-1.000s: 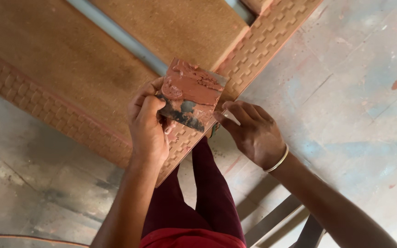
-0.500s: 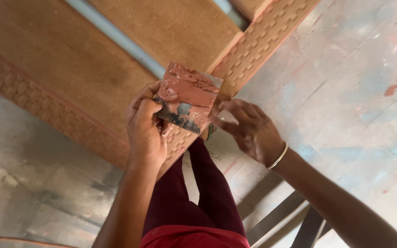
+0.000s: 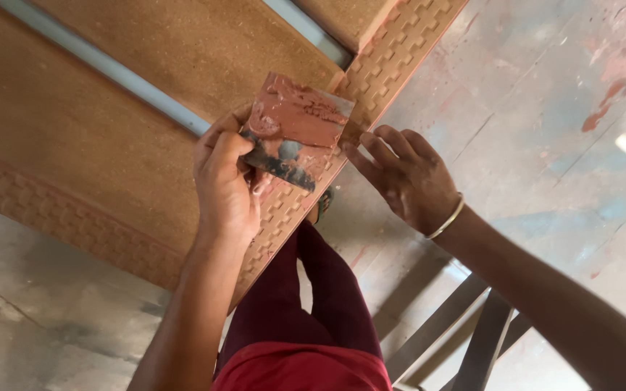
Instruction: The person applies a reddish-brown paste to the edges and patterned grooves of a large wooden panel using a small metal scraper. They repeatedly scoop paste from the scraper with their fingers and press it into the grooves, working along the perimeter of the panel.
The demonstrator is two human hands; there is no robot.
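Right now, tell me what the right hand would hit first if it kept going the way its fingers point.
Probably the square putty-smeared scraper plate held by the left hand: the right hand has its fingertips almost at its edge. Just behind lies the carved wooden border strip; depth is unclear.

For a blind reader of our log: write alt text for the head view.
The left hand grips a flat square scraper plate smeared with reddish-brown putty, held over the carved border of a brown wooden door panel. The right hand, wearing a bangle, rests open-fingered beside the plate's edge, above a stained concrete floor.
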